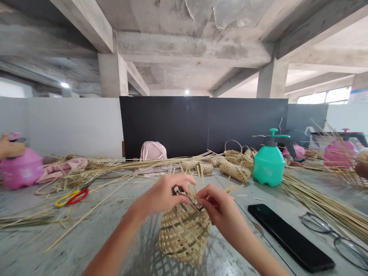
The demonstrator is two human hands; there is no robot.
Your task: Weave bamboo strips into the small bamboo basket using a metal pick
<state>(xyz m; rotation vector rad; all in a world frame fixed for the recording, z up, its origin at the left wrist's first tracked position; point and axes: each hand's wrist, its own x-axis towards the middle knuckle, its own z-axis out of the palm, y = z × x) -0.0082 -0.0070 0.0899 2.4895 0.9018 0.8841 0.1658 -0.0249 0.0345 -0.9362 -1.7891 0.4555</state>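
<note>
A woven bamboo basket (pixel 184 234) with an open lattice stands on the table in front of me, loose strip ends sticking up from its rim. At the rim's left, my left hand (pixel 175 191) is closed, thumb and fingers pinching the strips there. My right hand (pixel 215 203) pinches a bamboo strip (pixel 200 174) at the right of the rim, its fingertips close to those of my left hand. The hands partly cover the basket's upper edge, and the exact strip in each pinch is hard to make out.
Right of me lie a black phone (pixel 290 235) and eyeglasses (pixel 335 234). A green spray bottle (pixel 269 165) stands behind them, near woven pieces (pixel 234 168) and long bamboo strips (pixel 324 203). Scissors (pixel 71 197) lie left. Another person's hand (pixel 11 147) touches a pink spray bottle (pixel 23 168).
</note>
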